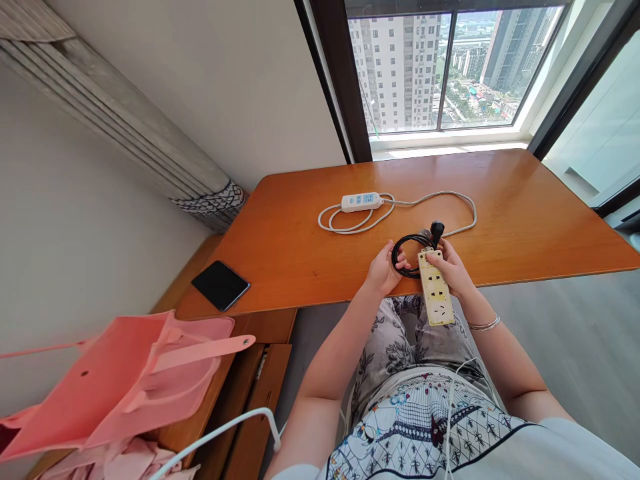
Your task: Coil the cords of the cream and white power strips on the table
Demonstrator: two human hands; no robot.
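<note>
My right hand [454, 268] grips a yellowed power strip [436, 293] that juts over the near edge of the wooden table [310, 247]. The strip's black cable [406, 248] is coiled in a loop, and my left hand [384, 268] is closed on that coil. A black plug [437, 231] stands up just beyond the strip. Farther back lies a white power strip [361, 201] with blue sockets and a loose white cord [450, 203].
A black phone [221, 285] lies on a lower wooden cabinet at the left. A pink bag [120, 383] sits at the near left. A window [440, 67] stands behind the table. A curtain [125, 127] hangs along the left wall.
</note>
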